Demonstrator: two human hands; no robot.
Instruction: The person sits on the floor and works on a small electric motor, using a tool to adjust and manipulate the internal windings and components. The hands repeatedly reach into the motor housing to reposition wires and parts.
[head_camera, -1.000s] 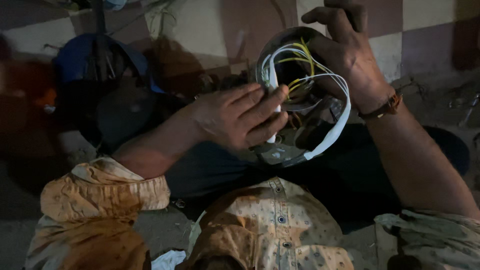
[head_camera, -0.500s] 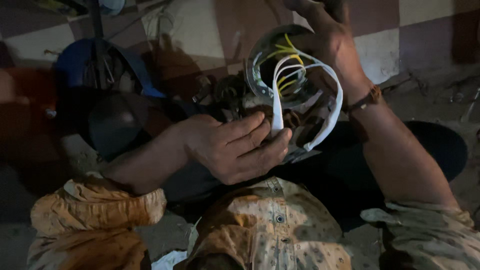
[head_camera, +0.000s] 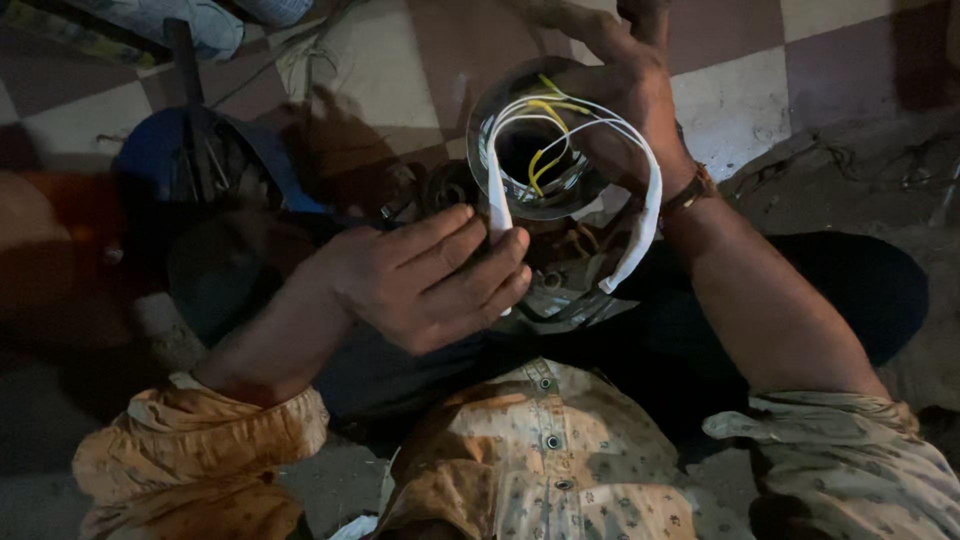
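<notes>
My right hand (head_camera: 620, 95) grips a round metal housing (head_camera: 530, 150) from behind and holds it up over my lap, with its open side towards me. White and yellow wires (head_camera: 545, 135) come out of its middle. Two flat white sleeves run down from them: my left hand (head_camera: 430, 285) pinches one white sleeve (head_camera: 497, 205) between thumb and fingers, and the other white sleeve (head_camera: 640, 225) hangs free on the right. A watch (head_camera: 690, 190) sits on my right wrist.
A blue round tub (head_camera: 215, 160) with tools in it stands on the checkered floor at left. Dark metal parts (head_camera: 560, 285) lie in my lap under the housing. Loose wires (head_camera: 860, 165) trail over the floor at right.
My right hand lifted the housing and turned its opening more towards me. My left hand slid lower along the white sleeve and keeps its pinch.
</notes>
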